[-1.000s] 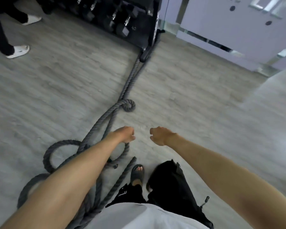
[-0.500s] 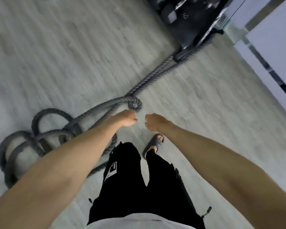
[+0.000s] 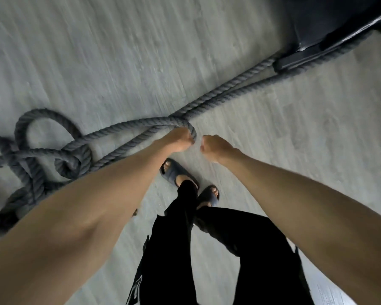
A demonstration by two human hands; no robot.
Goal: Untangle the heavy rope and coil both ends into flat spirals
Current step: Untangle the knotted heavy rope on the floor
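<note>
The grip of the left hand [image 3: 178, 139] is closed around a bend of the rope [image 3: 128, 126], right where a small loop sits at a crossing of the two strands. The right hand [image 3: 216, 146] is curled into a loose fist just beside it and holds nothing; it does not touch the rope. The rope lies on the floor [image 3: 119, 51]: two strands run from a dark rack [image 3: 330, 29] at the upper right to the loop, and then go left into a tangled pile [image 3: 37, 159] of overlapping turns. I think the main risk is pulling the loop too early. Because the rope is heavy and the pile is crossed in many places, a hard pull could tighten the tangle into a knot instead of opening it. Also the feet [image 3: 176, 172] stand near the strands, so a dragged rope could catch a sandal. Both arms are stretched forward and down, almost straight, with the wrists near together above the feet.
</note>
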